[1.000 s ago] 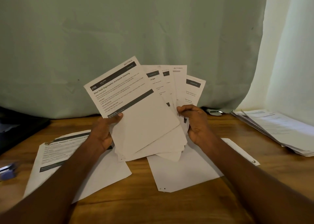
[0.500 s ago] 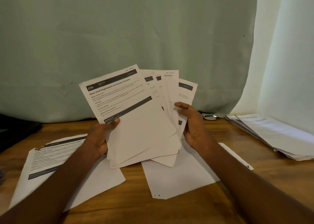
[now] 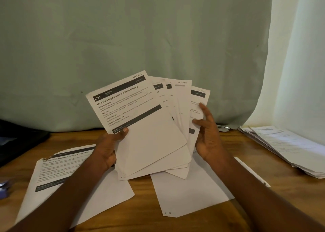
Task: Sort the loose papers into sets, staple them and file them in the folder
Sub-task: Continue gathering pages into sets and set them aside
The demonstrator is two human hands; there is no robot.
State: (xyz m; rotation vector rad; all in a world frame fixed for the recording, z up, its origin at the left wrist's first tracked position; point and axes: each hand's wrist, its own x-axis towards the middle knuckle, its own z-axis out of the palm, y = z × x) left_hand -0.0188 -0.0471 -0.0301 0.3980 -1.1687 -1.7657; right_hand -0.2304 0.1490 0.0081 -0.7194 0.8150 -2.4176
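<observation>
Nearest to you, two sets of papers are lying flat on the wooden table [image 3: 175, 224]: a printed set [image 3: 58, 175] on your left under your left forearm, and a face-down white sheet [image 3: 190, 193] in the middle under your right wrist, with two small dark marks near its front edge. At the far left edge a blue object [image 3: 3, 187] is showing only in part, too blurred to name.

Above these you are holding up a fan of papers [image 3: 151, 140], five sheets spread out, the front one headed "Shoe Rack Organization and Insole Cleaning" and marked Section 1. Your left hand [image 3: 107, 150] is gripping the fan at its lower left, thumb pressing on the front sheet, fingers curled behind. Your right hand [image 3: 209, 135] is standing at the fan's right edge with its fingers straight and spread apart, their tips touching or just off the rearmost sheet; it is clamping nothing.

Farther back on the right a thick stack of loose papers [image 3: 290, 147] is lying by the pale curtain [image 3: 302, 73]. A dark object [image 3: 19, 140] is sitting at the back left, and a green cloth [image 3: 140, 38] is hanging behind everything.
</observation>
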